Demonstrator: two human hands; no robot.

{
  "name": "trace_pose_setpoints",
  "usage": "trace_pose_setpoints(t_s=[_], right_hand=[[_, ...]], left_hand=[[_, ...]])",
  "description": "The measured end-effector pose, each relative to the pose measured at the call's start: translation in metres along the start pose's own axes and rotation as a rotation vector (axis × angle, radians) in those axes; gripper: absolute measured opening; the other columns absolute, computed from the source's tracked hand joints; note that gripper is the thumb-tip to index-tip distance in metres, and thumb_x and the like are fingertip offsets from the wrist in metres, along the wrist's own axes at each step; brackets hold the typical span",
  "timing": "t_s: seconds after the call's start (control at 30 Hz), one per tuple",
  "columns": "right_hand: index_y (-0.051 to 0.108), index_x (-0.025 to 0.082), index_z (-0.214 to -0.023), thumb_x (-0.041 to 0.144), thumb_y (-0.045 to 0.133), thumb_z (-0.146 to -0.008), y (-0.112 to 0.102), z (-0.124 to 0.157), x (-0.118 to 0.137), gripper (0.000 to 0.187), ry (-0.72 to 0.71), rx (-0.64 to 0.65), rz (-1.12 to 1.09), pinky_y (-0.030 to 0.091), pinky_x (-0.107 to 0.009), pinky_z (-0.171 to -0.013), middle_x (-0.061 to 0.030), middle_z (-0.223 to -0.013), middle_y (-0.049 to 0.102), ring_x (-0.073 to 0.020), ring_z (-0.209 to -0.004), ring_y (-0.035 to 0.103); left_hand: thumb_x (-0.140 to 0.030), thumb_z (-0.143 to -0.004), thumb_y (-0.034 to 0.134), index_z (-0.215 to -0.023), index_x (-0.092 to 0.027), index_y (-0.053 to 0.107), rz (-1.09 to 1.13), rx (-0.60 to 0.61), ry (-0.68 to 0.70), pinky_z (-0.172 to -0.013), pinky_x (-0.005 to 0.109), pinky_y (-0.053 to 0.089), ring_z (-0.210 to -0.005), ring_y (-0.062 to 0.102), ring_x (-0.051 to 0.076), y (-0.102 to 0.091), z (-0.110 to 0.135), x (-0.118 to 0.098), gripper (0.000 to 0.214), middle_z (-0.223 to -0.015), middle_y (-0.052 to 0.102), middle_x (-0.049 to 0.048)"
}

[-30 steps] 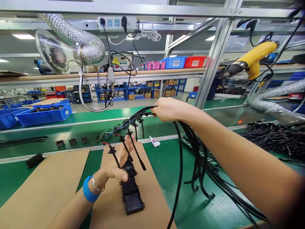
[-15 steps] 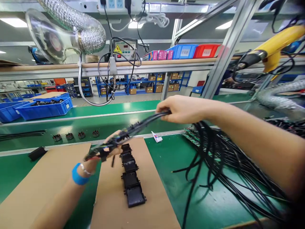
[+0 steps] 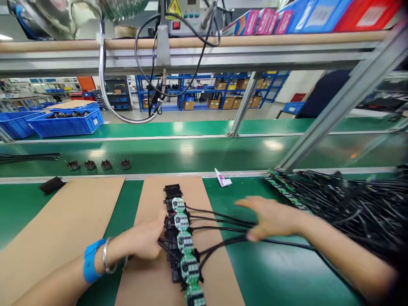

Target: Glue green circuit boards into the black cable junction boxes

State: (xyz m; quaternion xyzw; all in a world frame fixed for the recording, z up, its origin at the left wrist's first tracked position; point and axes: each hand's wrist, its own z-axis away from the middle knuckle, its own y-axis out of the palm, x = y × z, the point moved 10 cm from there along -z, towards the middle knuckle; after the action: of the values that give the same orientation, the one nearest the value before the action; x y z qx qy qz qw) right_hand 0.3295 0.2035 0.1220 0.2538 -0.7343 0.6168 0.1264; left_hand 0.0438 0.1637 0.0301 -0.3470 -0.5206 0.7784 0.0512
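A strip of round green circuit boards (image 3: 185, 243) lies along the row of black plastic housings (image 3: 173, 191) on the cardboard. My left hand (image 3: 148, 238), with a blue band and a bracelet at the wrist, is closed at the strip's left edge; its fingertips are partly hidden, and short black wires show below them. Black cables (image 3: 219, 217) run rightward from the boards. Over those cables is my right hand (image 3: 270, 217), thumb and fingers apart, slightly blurred, with no grip on them.
A big pile of black cables (image 3: 357, 204) with board strips lies at the right. A small white tube (image 3: 222, 177) sits behind the cardboard (image 3: 191, 187). Several round black parts (image 3: 106, 165) stand on the far ledge. A metal rail (image 3: 255, 57) crosses above, with a hanging cable loop (image 3: 137, 121).
The strip has come down from the air onto the housings. My right hand has let go of the cables and moved lower and to the right. The view has shifted closer.
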Motion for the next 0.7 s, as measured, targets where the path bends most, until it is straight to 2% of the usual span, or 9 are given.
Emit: trace_pose_setpoints(t_s=[0.03, 0.1, 0.13, 0.2, 0.3, 0.4, 0.53, 0.63, 0.7], right_hand=[[0.075, 0.026, -0.092, 0.032, 0.091, -0.034, 0.034, -0.009, 0.019, 0.060, -0.074, 0.105, -0.040, 0.048, -0.031, -0.068, -0.0077, -0.092, 0.072, -0.0239, -0.083, 0.067], [0.064, 0.024, -0.119, 0.046, 0.074, -0.071, 0.099, -0.020, 0.067, 0.053, -0.285, 0.366, -0.185, 0.047, -0.034, -0.086, -0.0087, -0.116, 0.065, -0.0222, -0.104, 0.061], [0.063, 0.022, -0.116, 0.045, 0.064, -0.081, 0.122, -0.024, 0.086, 0.043, -0.356, 0.444, -0.249, 0.046, -0.035, -0.088, -0.0088, -0.115, 0.063, -0.0219, -0.106, 0.058], [0.064, 0.018, -0.097, 0.039, 0.060, -0.084, 0.151, -0.030, 0.108, 0.024, -0.413, 0.510, -0.303, 0.046, -0.035, -0.085, -0.0065, -0.101, 0.061, -0.0208, -0.098, 0.057], [0.058, 0.018, -0.084, 0.028, 0.062, -0.080, 0.163, -0.030, 0.112, 0.012, -0.423, 0.502, -0.321, 0.045, -0.031, -0.077, -0.0031, -0.093, 0.053, -0.0170, -0.085, 0.053], [0.060, 0.020, -0.093, 0.030, 0.063, -0.083, 0.160, -0.030, 0.102, 0.014, -0.440, 0.501, -0.315, 0.045, -0.031, -0.077, -0.0030, -0.097, 0.053, -0.0161, -0.084, 0.053], [0.056, 0.021, -0.113, 0.036, 0.060, -0.086, 0.154, -0.069, 0.068, 0.031, -0.295, 0.384, -0.338, 0.047, -0.030, -0.074, -0.0040, -0.095, 0.061, -0.0163, -0.082, 0.058], [0.058, 0.018, -0.092, 0.028, 0.051, -0.090, 0.166, -0.099, 0.050, 0.013, -0.255, 0.332, -0.255, 0.047, -0.030, -0.069, -0.0036, -0.081, 0.064, -0.0155, -0.072, 0.059], [0.058, 0.018, -0.083, 0.026, 0.050, -0.090, 0.177, -0.111, 0.046, 0.013, -0.266, 0.314, -0.199, 0.045, -0.032, -0.071, -0.0039, -0.078, 0.065, -0.0168, -0.073, 0.058]], left_hand=[[-0.005, -0.053, 0.052, -0.104, -0.020, 0.038, 0.002, 0.007, -0.001, -0.054, 0.029, 0.038, -0.071, 0.058, 0.026, 0.003, -0.001, 0.000, 0.055, -0.080, 0.058, 0.0062], [-0.005, -0.055, 0.054, -0.115, -0.019, 0.038, 0.029, 0.017, 0.008, -0.069, 0.035, 0.045, -0.089, 0.059, 0.031, 0.003, -0.001, 0.000, 0.064, -0.098, 0.060, 0.0120], [-0.007, -0.056, 0.057, -0.120, -0.019, 0.036, 0.063, 0.029, 0.013, -0.076, 0.037, 0.047, -0.096, 0.058, 0.031, 0.001, 0.000, 0.000, 0.069, -0.105, 0.059, 0.0132], [-0.015, -0.058, 0.067, -0.125, -0.020, 0.038, 0.184, 0.085, 0.019, -0.081, 0.038, 0.047, -0.099, 0.056, 0.030, -0.001, 0.000, 0.003, 0.073, -0.112, 0.058, 0.0116], [-0.038, -0.072, 0.067, -0.113, -0.019, 0.051, 0.431, 0.125, -0.014, -0.065, 0.029, 0.048, -0.077, 0.059, 0.021, -0.003, -0.004, 0.018, 0.047, -0.091, 0.062, 0.0042], [-0.039, -0.087, 0.051, -0.093, -0.016, 0.059, 0.504, -0.014, -0.087, -0.051, 0.022, 0.040, -0.056, 0.054, 0.014, -0.012, -0.015, 0.048, 0.025, -0.066, 0.059, -0.0007], [-0.038, -0.087, 0.053, -0.087, -0.018, 0.060, 0.400, -0.259, -0.119, -0.049, 0.022, 0.037, -0.054, 0.055, 0.015, -0.035, -0.036, 0.079, 0.021, -0.063, 0.060, -0.0005], [-0.036, -0.087, 0.054, -0.084, -0.020, 0.062, 0.256, -0.448, -0.110, -0.053, 0.024, 0.036, -0.058, 0.055, 0.018, -0.054, -0.056, 0.093, 0.018, -0.065, 0.061, 0.0017], [-0.032, -0.087, 0.054, -0.080, -0.021, 0.063, 0.155, -0.533, -0.100, -0.057, 0.027, 0.037, -0.064, 0.055, 0.020, -0.060, -0.066, 0.099, 0.016, -0.069, 0.061, 0.0038]])
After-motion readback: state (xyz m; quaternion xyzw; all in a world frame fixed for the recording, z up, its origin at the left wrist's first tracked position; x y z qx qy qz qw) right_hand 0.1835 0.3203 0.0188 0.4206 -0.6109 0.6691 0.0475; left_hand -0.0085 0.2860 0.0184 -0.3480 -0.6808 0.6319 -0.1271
